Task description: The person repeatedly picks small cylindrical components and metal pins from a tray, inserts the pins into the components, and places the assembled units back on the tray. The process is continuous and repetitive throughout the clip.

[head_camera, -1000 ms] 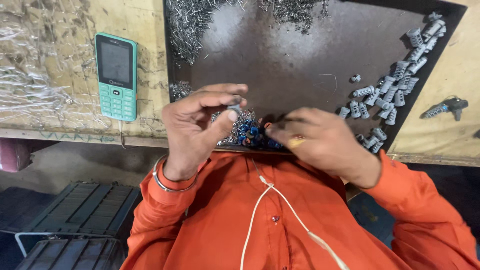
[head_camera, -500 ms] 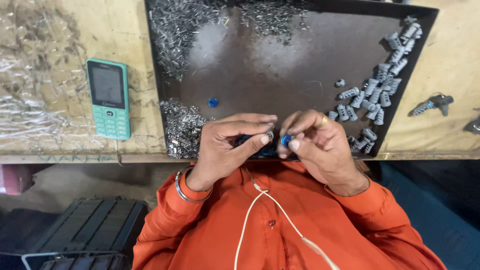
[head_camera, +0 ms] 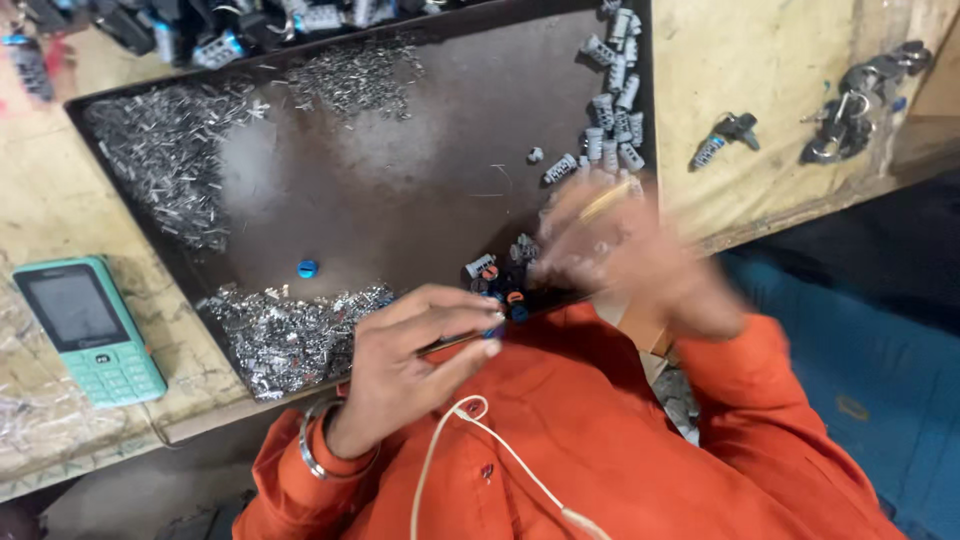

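Observation:
My left hand (head_camera: 420, 350) is at the near edge of the dark tray (head_camera: 420, 190), thumb and fingers pinched on a small blue part (head_camera: 494, 330). My right hand (head_camera: 615, 250) is a blur over the tray's near right corner, close to the heap of grey plastic connectors (head_camera: 612, 120); its fingers cannot be made out. A few blue and orange bits (head_camera: 512, 300) lie on the tray between the hands. A single blue cap (head_camera: 307, 268) sits further left. A pile of small metal pieces (head_camera: 290, 335) lies just left of my left hand.
More metal pieces (head_camera: 160, 160) are heaped at the tray's far left. A teal push-button phone (head_camera: 85, 325) lies on the wooden bench to the left. To the right of the tray are a small grey fitting (head_camera: 725, 135) and a bunch of metal rings (head_camera: 850, 110).
The hands, held together at the tray's edge, have separated. My right hand swung out to the right towards the grey connectors. The view has tilted and come closer.

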